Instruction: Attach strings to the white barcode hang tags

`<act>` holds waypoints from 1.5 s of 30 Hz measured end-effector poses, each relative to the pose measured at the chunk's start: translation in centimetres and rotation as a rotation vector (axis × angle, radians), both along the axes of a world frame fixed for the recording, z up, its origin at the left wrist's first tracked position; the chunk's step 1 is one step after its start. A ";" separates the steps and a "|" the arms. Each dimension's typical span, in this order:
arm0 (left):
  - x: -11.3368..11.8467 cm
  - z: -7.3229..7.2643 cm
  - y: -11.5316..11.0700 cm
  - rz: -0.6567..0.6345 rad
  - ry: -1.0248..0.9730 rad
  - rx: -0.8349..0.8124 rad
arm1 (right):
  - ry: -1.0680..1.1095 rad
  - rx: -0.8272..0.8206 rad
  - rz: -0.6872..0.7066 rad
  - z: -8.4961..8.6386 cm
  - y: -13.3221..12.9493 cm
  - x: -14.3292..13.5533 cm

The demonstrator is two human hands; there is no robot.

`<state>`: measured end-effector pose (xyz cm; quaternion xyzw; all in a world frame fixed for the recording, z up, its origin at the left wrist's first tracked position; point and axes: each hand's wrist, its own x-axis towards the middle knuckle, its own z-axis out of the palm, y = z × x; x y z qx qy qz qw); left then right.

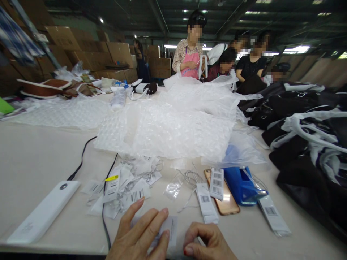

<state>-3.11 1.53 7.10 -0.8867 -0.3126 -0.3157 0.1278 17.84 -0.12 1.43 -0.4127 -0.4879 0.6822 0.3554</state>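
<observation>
My left hand (pixel 142 233) lies at the table's front edge with its fingers spread over a small clear bag with a printed paper label (pixel 172 229). Just right of that label, my right hand (pixel 204 240) has its thumb and index finger pinched together; whatever they hold, if anything, is too small to make out. Beyond my left hand spreads a pile of white printed tags (pixel 127 184) in clear bags. Barcode tags with strings (pixel 206 202) lie past my right hand, beside a gold phone (pixel 229 202) and a blue tape dispenser (pixel 240 186).
Bubble wrap sheets (pixel 165 126) cover the table's middle. A white power bank (pixel 45 211) with a black cable (pixel 84 155) is at left. Black bags with white straps (pixel 298 155) are heaped at right. Several people stand across the table, one in a pink apron (pixel 192 63).
</observation>
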 end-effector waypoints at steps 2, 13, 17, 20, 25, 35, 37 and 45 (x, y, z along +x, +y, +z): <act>-0.1 0.1 -0.1 0.002 0.009 -0.012 | 0.013 -0.008 -0.021 0.1 0.0 -0.1; -0.1 0.1 0.1 -0.022 0.079 -0.012 | -0.019 -0.033 -0.083 0.5 -0.1 -0.5; 0.2 -0.2 0.2 -0.060 0.006 0.097 | -0.006 -0.066 -0.083 0.4 -0.1 -0.6; 0.2 -0.4 0.0 -0.055 -0.009 0.054 | 0.014 -0.092 -0.087 0.4 -0.1 -0.7; 0.0 -0.1 -0.3 -0.091 0.032 -0.043 | 0.035 -0.127 -0.090 0.2 -0.1 -0.8; 0.1 -0.5 -0.2 -0.155 0.067 -0.080 | 0.122 -0.229 -0.054 0.4 0.0 -1.0; 0.1 -0.5 -0.3 -0.158 0.054 -0.096 | 0.121 -0.235 -0.047 0.4 0.0 -1.0; 0.2 -0.6 -0.3 -0.178 0.063 -0.091 | 0.102 -0.269 -0.004 0.7 0.1 -0.8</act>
